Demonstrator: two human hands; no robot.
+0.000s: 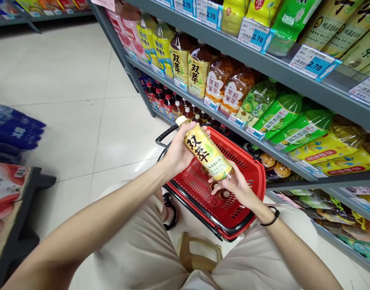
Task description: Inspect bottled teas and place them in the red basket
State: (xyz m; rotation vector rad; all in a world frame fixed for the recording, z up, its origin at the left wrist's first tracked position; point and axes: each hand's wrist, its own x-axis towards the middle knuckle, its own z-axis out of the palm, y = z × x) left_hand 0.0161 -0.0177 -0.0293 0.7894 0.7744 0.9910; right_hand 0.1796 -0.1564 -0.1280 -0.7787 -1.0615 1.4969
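I hold a yellow-labelled drink bottle (206, 151) tilted over a red shopping basket (251, 169) on the floor. My left hand (178, 152) is wrapped round its upper part, near the pale cap. My right hand (237, 186) cups the bottle's base from below, with a black band on the wrist. Inside the basket, under the bottle, two bottle tops (219, 190) show.
A grey shelf (281, 70) with price tags runs along the right, stocked with brown, yellow and green drink bottles (199, 71). Blue water packs (15, 129) and a low display (9, 201) stand at the left. I sit on a small stool (197, 251); tiled floor lies ahead.
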